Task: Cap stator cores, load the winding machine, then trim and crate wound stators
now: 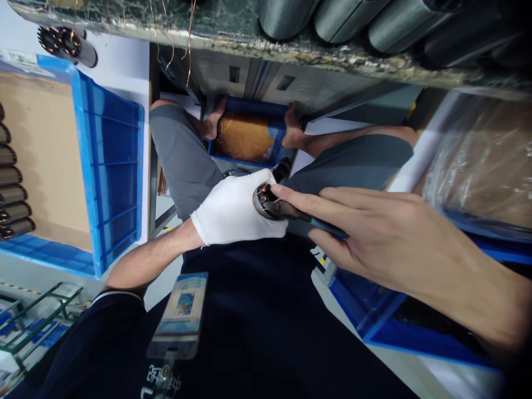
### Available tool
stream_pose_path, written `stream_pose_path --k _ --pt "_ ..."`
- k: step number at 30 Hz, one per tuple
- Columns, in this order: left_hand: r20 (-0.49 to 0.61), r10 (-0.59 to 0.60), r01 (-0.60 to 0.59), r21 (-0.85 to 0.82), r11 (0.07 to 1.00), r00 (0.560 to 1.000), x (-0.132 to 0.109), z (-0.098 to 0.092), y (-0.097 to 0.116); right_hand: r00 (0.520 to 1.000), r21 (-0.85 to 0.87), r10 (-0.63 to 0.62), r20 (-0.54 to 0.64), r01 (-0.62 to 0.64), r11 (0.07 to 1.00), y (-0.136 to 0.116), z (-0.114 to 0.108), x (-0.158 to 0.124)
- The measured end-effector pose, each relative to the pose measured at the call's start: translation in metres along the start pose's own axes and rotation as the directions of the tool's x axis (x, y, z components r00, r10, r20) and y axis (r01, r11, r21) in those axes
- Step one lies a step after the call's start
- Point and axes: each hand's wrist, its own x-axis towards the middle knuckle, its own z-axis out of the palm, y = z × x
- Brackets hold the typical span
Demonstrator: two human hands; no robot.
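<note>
My left hand [236,210], in a white glove, is wrapped round a dark metal cylinder [266,206] with copper windings showing at its open end. Bare and reaching in from the right, my right hand [374,238] has its index fingertip at the rim of that end. A tool with a dark blue-green handle [328,226] lies under the right hand's fingers, its tip against the cylinder. The tip's exact shape is hard to make out.
Metal cylinders [341,19] line the worn bench edge [233,47] above, where thin copper wires hang. A blue crate [110,160] with wound cylinders stands left. Between the feet sits a blue bin [249,102]. Blue bins [374,305] and plastic wrap [477,160] are right.
</note>
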Motion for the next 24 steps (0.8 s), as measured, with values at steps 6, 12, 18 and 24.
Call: stream_pose_path --k 6,12,18,24 --pt "-0.005 0.01 -0.009 0.152 0.988 1.0 0.0 0.006 0.005 0.997 0.053 0.079 0.004 -0.079 0.995 0.01 0.006 0.002" --pt "0.046 0.032 -0.042 0.225 0.973 0.998 -0.001 0.016 0.001 0.997 0.055 0.047 0.057 -0.05 0.997 0.013 0.008 0.005" --pt "0.107 -0.041 0.039 0.015 0.999 0.993 0.0 0.013 -0.005 0.994 0.102 0.09 0.07 -0.097 0.99 0.024 0.01 0.004" --pt "0.029 0.036 -0.037 0.053 0.998 0.999 -0.004 0.018 -0.012 0.996 0.106 0.019 0.084 -0.028 0.994 0.017 0.014 0.011"
